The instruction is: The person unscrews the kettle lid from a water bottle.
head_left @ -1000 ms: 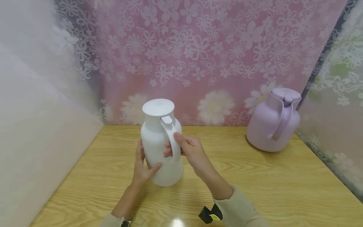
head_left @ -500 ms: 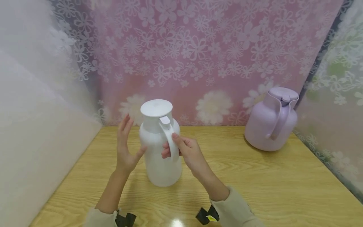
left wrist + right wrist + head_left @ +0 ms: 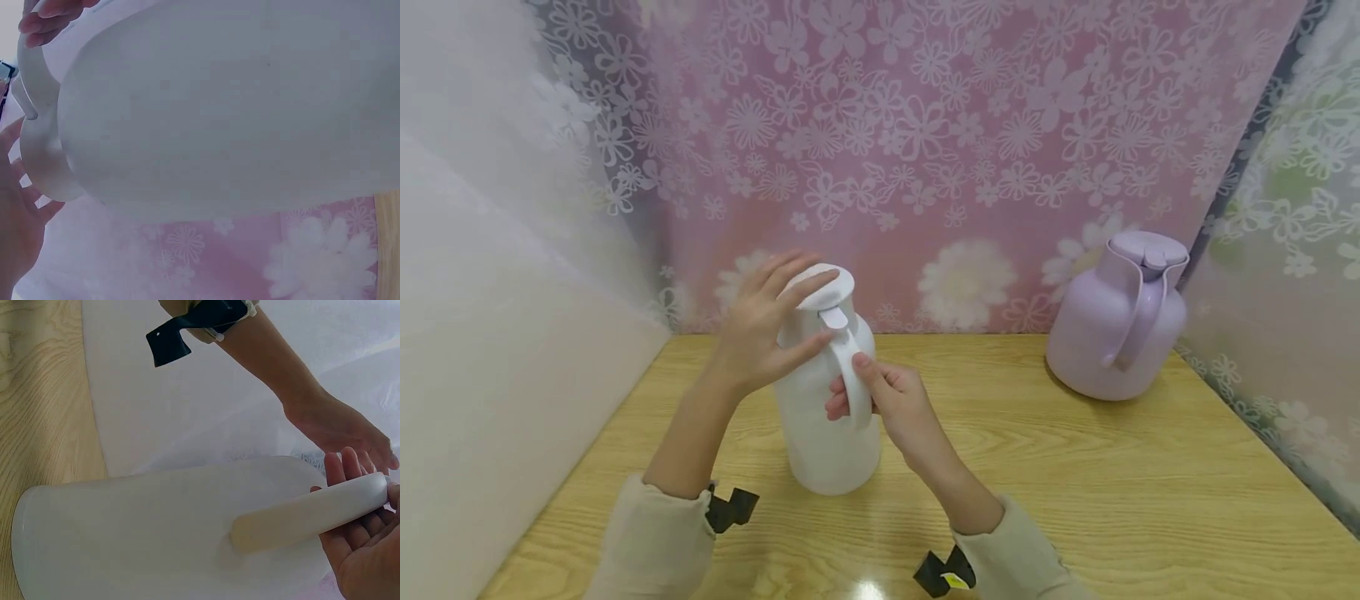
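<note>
A white thermos jug (image 3: 827, 450) stands upright on the wooden table. My right hand (image 3: 898, 408) grips its curved handle (image 3: 862, 396), thumb on the near side and fingers passed through the loop. Over the round lid (image 3: 835, 290) lies my left hand (image 3: 760, 333), its fingers spread across the top and the thumb by the lever (image 3: 833, 318) at the head of the handle. In the left wrist view the jug's pale body (image 3: 219, 119) fills most of the picture. The right wrist view shows the handle (image 3: 306, 512) across the right palm.
A lilac thermos jug (image 3: 1108, 342) stands at the back right of the table (image 3: 1037, 500). Flowered pink cloth (image 3: 955, 150) hangs behind, with pale side walls left and right. Black camera mounts (image 3: 730, 508) sit at both wrists.
My left hand let go of the jug's side, swung out to the left, then rose onto the lid. The right hand keeps its hold on the handle, and the jug stays in place.
</note>
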A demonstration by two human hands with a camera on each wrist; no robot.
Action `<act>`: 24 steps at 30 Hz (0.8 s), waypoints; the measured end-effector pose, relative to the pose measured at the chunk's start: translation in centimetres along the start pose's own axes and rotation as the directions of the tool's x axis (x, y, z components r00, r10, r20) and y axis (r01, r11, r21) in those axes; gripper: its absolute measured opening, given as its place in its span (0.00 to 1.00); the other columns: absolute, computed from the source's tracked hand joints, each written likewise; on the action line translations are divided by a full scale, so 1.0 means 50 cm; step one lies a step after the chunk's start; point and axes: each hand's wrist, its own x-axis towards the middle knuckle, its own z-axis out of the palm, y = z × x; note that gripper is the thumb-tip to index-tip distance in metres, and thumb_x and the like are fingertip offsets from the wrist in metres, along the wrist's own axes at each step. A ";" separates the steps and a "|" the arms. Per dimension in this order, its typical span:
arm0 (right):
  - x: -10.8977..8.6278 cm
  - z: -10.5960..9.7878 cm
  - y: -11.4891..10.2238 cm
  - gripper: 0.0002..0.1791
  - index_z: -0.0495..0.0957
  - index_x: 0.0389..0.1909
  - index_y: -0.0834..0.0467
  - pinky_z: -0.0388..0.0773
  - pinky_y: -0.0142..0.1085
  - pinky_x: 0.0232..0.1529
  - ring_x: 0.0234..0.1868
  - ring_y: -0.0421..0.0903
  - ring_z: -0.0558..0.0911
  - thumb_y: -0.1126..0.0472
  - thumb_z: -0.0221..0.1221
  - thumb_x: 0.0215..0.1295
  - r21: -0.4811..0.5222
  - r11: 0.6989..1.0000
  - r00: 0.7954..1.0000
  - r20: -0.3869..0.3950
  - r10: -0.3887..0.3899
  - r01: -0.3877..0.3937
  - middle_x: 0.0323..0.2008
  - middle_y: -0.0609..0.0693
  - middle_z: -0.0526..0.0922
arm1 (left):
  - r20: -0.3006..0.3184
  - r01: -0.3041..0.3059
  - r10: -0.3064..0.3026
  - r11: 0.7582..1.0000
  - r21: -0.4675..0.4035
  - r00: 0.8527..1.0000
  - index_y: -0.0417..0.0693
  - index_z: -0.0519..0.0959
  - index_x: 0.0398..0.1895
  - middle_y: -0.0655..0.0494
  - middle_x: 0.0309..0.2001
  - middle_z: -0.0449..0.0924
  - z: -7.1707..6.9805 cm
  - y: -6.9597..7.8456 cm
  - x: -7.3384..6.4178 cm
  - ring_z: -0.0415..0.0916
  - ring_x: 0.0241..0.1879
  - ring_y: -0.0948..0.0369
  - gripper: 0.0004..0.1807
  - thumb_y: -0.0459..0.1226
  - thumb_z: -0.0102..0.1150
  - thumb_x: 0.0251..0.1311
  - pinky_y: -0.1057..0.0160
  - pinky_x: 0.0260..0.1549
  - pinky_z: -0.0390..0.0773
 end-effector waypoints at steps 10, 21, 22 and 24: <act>0.000 0.003 -0.002 0.26 0.77 0.31 0.71 0.77 0.44 0.37 0.29 0.53 0.82 0.50 0.45 0.71 0.000 1.000 1.000 -0.002 -0.014 0.014 0.25 0.58 0.82 | 0.037 -0.006 0.005 1.000 0.030 0.999 0.51 0.75 0.54 0.52 0.57 0.71 0.022 -0.009 0.001 0.60 0.60 0.53 0.29 0.59 0.38 0.63 0.52 0.59 0.54; -0.002 0.007 -0.004 0.27 0.77 0.31 0.71 0.77 0.43 0.37 0.29 0.54 0.82 0.49 0.45 0.71 -0.001 1.000 1.000 -0.012 -0.012 0.012 0.25 0.59 0.82 | 0.071 -0.007 0.004 0.999 0.042 0.997 0.52 0.75 0.55 0.51 0.57 0.70 0.016 -0.009 0.000 0.61 0.59 0.49 0.30 0.60 0.36 0.65 0.51 0.59 0.54; -0.002 0.007 -0.004 0.27 0.77 0.31 0.70 0.77 0.43 0.37 0.29 0.54 0.82 0.49 0.45 0.71 -0.003 1.000 1.000 -0.012 -0.010 0.010 0.25 0.59 0.82 | 0.083 -0.002 -0.003 0.999 0.050 0.997 0.53 0.74 0.56 0.52 0.58 0.69 0.015 -0.008 0.000 0.60 0.60 0.49 0.30 0.60 0.35 0.65 0.51 0.59 0.54; -0.003 0.007 -0.004 0.27 0.77 0.30 0.71 0.77 0.44 0.37 0.29 0.54 0.82 0.49 0.45 0.71 -0.003 1.000 1.000 -0.015 -0.009 0.009 0.25 0.59 0.82 | 0.105 0.005 -0.012 0.997 0.071 0.994 0.54 0.74 0.56 0.52 0.58 0.69 0.013 -0.007 0.001 0.60 0.60 0.49 0.30 0.61 0.34 0.64 0.51 0.60 0.54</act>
